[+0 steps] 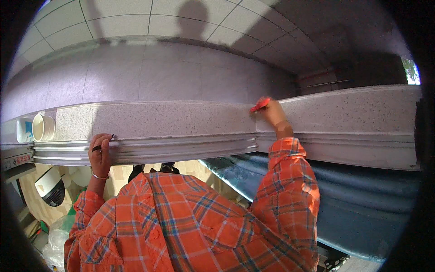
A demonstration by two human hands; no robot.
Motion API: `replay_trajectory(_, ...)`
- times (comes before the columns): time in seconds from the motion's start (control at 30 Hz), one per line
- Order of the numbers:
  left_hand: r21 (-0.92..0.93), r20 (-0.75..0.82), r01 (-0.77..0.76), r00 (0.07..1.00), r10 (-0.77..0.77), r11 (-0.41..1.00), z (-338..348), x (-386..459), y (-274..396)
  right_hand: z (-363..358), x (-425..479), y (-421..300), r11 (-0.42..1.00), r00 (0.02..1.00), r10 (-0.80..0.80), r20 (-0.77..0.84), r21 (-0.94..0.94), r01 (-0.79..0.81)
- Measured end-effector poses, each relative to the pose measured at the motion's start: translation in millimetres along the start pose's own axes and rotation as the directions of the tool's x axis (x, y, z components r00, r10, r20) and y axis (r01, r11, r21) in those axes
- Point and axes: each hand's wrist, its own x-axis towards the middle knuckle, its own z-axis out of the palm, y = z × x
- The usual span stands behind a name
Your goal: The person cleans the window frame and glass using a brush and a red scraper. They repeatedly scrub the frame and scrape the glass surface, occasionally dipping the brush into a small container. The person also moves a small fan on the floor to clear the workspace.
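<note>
My right hand (274, 112) is closed around a small red-handled tool (260, 105), slightly blurred. The tool's tip is at a joint in the speckled stone windowsill (176, 117), and I cannot tell what kind of tip it has. My left hand (99, 149) is at the aluminium sliding-window track (183, 146), fingers bent over its upper edge. A dark ring is on one of its fingers and a bracelet circles the wrist. Something small and dark shows at the fingertips; whether it is held is unclear.
A cream cup (43, 127) and a white-and-blue container (24, 130) stand at the sill's left end. Dark blue padded upholstery (360, 204) lies below the sill on the right. A white-and-black appliance (51, 187) and a clear plastic bag (57, 241) are at lower left.
</note>
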Motion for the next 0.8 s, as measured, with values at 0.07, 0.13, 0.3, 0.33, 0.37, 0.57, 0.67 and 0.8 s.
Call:
replay_trajectory(0.07,-0.015,0.014,-0.010,1.000,0.010,1.000,2,3,0,10,6,44,0.996,0.995,0.014,0.094,0.087,-0.023)
replay_trajectory(0.13,-0.012,-0.015,0.032,0.999,-0.032,0.999,1,-1,0,13,2,0,0.985,0.952,0.045,0.302,-0.173,0.008)
replay_trajectory(0.3,-0.020,-0.004,0.003,1.000,-0.003,1.000,-1,1,3,-2,-6,-44,0.960,0.972,0.224,0.076,-0.186,-0.207)
replay_trajectory(0.33,-0.025,0.000,-0.003,1.000,0.003,1.000,1,1,4,0,4,-24,0.998,0.991,0.066,-0.119,-0.017,-0.068)
replay_trajectory(0.37,-0.021,0.001,-0.009,1.000,0.009,1.000,2,2,4,-1,3,-3,0.994,0.995,0.047,-0.089,-0.091,-0.055)
replay_trajectory(0.57,-0.023,-0.010,0.010,1.000,-0.010,1.000,2,-1,0,20,-1,0,0.877,0.948,0.022,0.317,-0.461,0.133)
replay_trajectory(0.67,-0.014,-0.006,0.003,1.000,-0.003,1.000,1,-1,2,12,-3,-31,0.896,0.973,-0.049,0.226,-0.421,0.143)
replay_trajectory(0.8,0.004,-0.009,0.018,1.000,-0.018,1.000,2,-1,2,-7,9,-29,0.930,0.983,-0.119,-0.137,-0.362,0.062)
